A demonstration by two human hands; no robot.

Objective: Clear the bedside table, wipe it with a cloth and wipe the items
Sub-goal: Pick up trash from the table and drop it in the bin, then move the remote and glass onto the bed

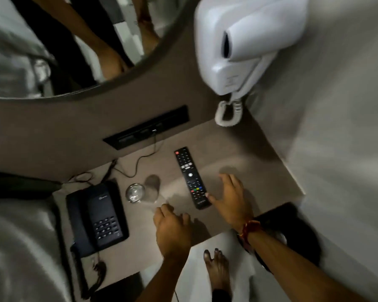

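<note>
So the remote [191, 177] lay lengthwise on the bedside table [249, 149], right between both hands. The right hand [231, 198] was spread wide just beside it, thumb tip touching its near end, gripping nothing. The left hand [172, 231] hovered loosely curled, empty, near the glass [138, 192], not touching it. The black phone [96, 219] sat further left, well clear of the fingers.

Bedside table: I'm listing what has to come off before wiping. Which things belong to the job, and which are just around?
Part of the job:
remote
glass
telephone
bedside table
left hand and right hand, both empty

Just around:
wall hair dryer
mirror
socket panel
</note>
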